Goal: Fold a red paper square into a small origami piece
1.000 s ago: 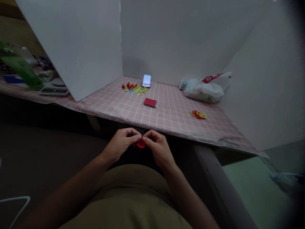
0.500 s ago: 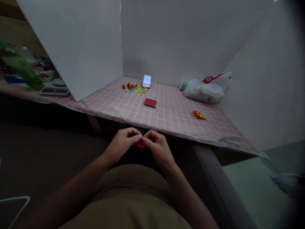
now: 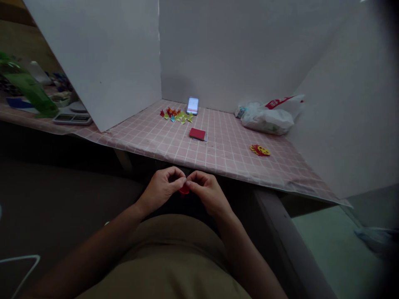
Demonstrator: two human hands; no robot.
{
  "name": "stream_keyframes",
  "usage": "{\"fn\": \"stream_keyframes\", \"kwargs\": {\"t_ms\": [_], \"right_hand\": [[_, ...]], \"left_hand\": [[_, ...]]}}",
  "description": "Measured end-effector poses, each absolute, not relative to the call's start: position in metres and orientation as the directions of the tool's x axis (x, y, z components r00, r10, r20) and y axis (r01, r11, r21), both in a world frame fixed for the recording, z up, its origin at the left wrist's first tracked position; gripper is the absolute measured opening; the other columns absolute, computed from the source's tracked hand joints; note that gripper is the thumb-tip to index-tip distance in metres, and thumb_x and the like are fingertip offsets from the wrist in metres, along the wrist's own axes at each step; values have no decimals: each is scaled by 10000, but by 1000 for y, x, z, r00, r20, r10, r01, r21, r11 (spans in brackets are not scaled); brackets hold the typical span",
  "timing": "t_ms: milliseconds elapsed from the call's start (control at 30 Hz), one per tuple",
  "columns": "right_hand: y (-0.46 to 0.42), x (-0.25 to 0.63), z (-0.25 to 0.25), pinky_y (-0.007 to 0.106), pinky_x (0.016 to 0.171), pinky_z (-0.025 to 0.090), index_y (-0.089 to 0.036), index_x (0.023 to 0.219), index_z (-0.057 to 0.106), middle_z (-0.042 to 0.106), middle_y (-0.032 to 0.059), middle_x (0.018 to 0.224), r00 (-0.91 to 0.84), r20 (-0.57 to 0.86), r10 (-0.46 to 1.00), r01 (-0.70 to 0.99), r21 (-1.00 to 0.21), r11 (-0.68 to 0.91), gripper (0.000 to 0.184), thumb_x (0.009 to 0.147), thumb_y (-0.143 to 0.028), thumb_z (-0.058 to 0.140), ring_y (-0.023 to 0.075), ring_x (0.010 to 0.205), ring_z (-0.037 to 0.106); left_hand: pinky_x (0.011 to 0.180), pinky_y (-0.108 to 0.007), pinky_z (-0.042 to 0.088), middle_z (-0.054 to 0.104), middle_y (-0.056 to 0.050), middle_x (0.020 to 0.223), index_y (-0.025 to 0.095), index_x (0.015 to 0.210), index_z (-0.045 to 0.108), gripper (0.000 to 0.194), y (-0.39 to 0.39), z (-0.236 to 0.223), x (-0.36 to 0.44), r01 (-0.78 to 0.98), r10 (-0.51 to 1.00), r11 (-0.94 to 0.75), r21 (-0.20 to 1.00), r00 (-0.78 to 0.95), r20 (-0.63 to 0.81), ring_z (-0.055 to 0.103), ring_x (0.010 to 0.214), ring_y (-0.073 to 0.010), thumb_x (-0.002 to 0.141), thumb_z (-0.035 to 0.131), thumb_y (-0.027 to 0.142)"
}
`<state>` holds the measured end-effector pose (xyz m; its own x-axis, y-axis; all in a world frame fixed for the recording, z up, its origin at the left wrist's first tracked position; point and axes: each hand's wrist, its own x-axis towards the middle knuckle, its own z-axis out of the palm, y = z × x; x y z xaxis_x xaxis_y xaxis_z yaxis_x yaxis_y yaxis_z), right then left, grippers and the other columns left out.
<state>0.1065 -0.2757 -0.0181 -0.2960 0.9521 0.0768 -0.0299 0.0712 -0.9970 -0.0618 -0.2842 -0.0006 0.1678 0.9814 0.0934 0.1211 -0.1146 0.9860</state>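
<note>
A small piece of folded red paper [image 3: 184, 189] is pinched between my two hands, in front of the table's near edge. My left hand [image 3: 165, 185] grips it from the left with thumb and forefinger. From the right, my right hand [image 3: 205, 189] pinches it the same way, and the fingertips of both hands almost meet. Much of the paper's top is hidden behind the thumbs. On the table beyond lies a stack of red paper squares [image 3: 197, 133]. Farther back stand several small folded paper figures [image 3: 177, 115] in red, orange, yellow and blue.
A phone [image 3: 193, 105] leans near the back wall. A white plastic bag [image 3: 268, 118] lies at the back right, with a red and yellow bundle [image 3: 259, 150] nearer. Left of the white panel [image 3: 102, 62] are a kitchen scale [image 3: 73, 117] and a green bottle [image 3: 29, 89].
Both hands stay in nearly the same place, still pinching the red paper. The fingers shift slightly, and a little less of the paper shows below the thumbs.
</note>
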Motion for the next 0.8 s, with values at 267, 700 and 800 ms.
{"fn": "stream_keyframes", "kwargs": {"t_ms": [267,700,800], "right_hand": [[-274,106,-23,277,683,440,-200,763,693,669,-7,727,-297,76,952,-27,-997,71,94,818,-275,675,144,686,587],[-283,88,-41,374,926,491,-265,1119,596,655,51,1076,-65,316,947,-4,-949,316,389,771,-283,769,225,1018,624],[-286,83,-45,377,939,490,-275,1157,586,645,45,1073,-29,344,939,-39,-939,342,376,811,-255,732,214,1018,624]], "left_hand": [[599,-237,432,622,16,679,169,757,649,99,-279,2,-70,250,975,-146,957,201,97,560,618,-127,781,648,265],[657,-256,500,637,8,723,181,781,604,141,-283,-12,-55,128,942,-182,975,-261,210,619,674,-147,790,652,313],[664,-253,503,627,8,736,177,784,608,136,-285,-15,-52,108,937,-183,977,-281,206,608,681,-141,785,657,304]]}}
